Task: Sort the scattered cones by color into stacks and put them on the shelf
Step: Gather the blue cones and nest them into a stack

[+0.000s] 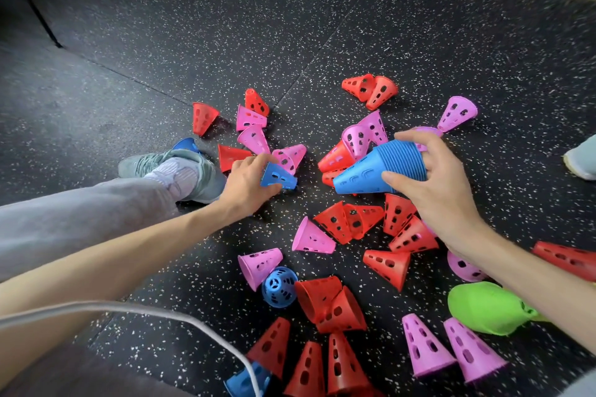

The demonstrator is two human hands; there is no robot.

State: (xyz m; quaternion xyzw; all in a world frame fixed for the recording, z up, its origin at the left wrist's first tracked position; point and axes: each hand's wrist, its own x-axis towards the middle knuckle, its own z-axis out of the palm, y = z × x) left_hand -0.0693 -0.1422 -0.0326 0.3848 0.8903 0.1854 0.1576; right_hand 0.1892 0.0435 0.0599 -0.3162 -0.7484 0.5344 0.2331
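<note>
Blue stack of nested cones point(380, 171) held on its side above the speckled floor point(161, 80), gripped around the wide end by right hand point(429, 184), fingers curled over the rims. Single blue cone point(278, 176) pinched by left hand point(246, 185), low over the floor just left of the stack. Scattered all around: red cones point(332, 303), pink cones point(312, 237), another blue cone point(279, 287) near the bottom. Green stack point(483, 306) lying under the right forearm. Grey-green shoe point(180, 171) beside the left hand.

L hand point(248, 185), R hand point(432, 184) curled, gripping
</note>
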